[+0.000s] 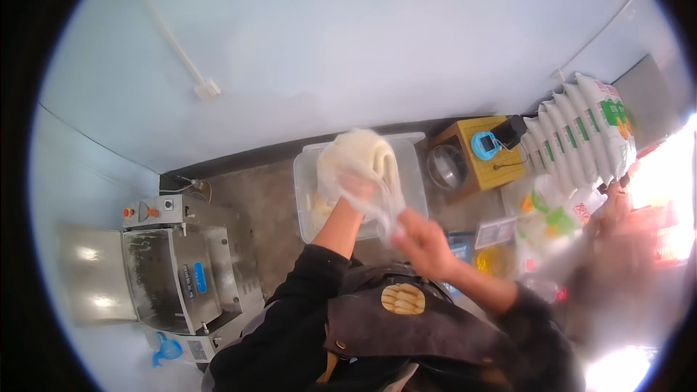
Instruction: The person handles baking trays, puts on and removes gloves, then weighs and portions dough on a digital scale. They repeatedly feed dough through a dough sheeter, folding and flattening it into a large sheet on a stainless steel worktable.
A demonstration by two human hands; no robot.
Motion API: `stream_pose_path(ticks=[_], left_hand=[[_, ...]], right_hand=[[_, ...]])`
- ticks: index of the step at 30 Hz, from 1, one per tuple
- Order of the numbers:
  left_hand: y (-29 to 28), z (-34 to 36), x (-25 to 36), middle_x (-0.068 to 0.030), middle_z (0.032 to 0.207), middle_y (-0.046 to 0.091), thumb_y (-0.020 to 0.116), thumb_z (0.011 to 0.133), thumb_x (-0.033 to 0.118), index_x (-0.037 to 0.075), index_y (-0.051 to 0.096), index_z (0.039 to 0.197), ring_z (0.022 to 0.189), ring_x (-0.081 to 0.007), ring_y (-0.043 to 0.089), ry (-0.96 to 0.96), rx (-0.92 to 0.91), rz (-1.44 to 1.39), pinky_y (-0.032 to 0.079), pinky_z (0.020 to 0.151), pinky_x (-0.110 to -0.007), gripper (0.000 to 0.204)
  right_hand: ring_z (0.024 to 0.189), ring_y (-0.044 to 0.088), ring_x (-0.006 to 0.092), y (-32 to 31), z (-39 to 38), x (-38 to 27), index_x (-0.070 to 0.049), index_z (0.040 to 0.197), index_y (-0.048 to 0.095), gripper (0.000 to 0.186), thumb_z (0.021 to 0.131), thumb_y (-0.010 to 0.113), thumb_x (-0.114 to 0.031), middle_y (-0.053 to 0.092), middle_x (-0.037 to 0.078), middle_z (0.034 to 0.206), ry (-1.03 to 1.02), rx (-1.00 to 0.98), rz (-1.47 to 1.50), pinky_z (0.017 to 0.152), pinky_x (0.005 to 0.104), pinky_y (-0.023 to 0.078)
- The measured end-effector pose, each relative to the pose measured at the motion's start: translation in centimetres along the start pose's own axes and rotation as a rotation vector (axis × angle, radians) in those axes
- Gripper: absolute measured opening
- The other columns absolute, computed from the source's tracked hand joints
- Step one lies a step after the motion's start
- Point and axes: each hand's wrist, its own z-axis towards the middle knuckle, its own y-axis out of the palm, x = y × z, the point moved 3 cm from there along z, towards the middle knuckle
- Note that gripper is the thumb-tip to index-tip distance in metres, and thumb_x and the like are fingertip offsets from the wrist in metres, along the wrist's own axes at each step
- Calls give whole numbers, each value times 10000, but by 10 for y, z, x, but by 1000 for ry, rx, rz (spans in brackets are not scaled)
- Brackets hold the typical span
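Note:
A pale, folded mass that looks like dough [374,151] is above a clear plastic tub [414,174]. Thin translucent plastic, like a bag [392,207], wraps around its near side and trails toward my right. My left hand [356,185] is within the plastic against the mass; the film and the mass hide its fingers. Just right of the tub, my right hand [425,243] is closed on the gathered end of the plastic bag, slightly blurred. More pale material shows low in the tub, beside my left wrist.
A steel machine [185,276] with its lid raised stands at the left. To the right are a yellow wooden cabinet [472,156] with a blue scale-like device [485,145], a metal bowl [444,167], and several stacked white sacks [581,131]. A wall rises behind the tub.

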Motion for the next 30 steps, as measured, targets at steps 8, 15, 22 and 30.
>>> stream_pose_path(ticks=[8, 15, 22, 30], left_hand=[[-189, 82, -21, -161, 1260, 656, 665, 940, 82, 26, 629, 1243, 1244, -310, 617, -55, 677, 121, 558, 930, -480, 311], [-254, 38, -22, -176, 1361, 662, 710, 974, 112, 25, 360, 1590, 1251, -245, 617, 113, 495, 583, 474, 1085, -387, 714], [-381, -188, -101, -95, 1166, 723, 677, 1018, 252, 12, 641, 1335, 1049, -192, 668, -228, 925, 1032, 534, 933, -362, 399], [-386, -365, -180, -116, 1096, 767, 592, 1040, 299, 58, 635, 1192, 991, -219, 741, -616, 1430, 521, 541, 794, -336, 289]], right_hand=[[850, 561, 113, -4, 126, 182, -19, 866, 642, 286, 1077, 585, -204, 642, 16, 875, 467, 74, 286, 878, 291, 458], [1004, 659, 190, 45, 91, 448, -45, 1185, 681, 316, 1048, 591, -314, 716, 79, 1058, 605, -332, -105, 916, 410, 527], [1048, 656, 310, 72, 194, 708, -80, 1354, 539, 549, 991, 654, -476, 655, 130, 1193, 1404, 200, 1049, 940, 541, 557], [1061, 650, 336, 82, 232, 844, -23, 1335, 449, 579, 962, 718, -377, 598, 177, 1199, 1420, 415, 916, 933, 513, 610]])
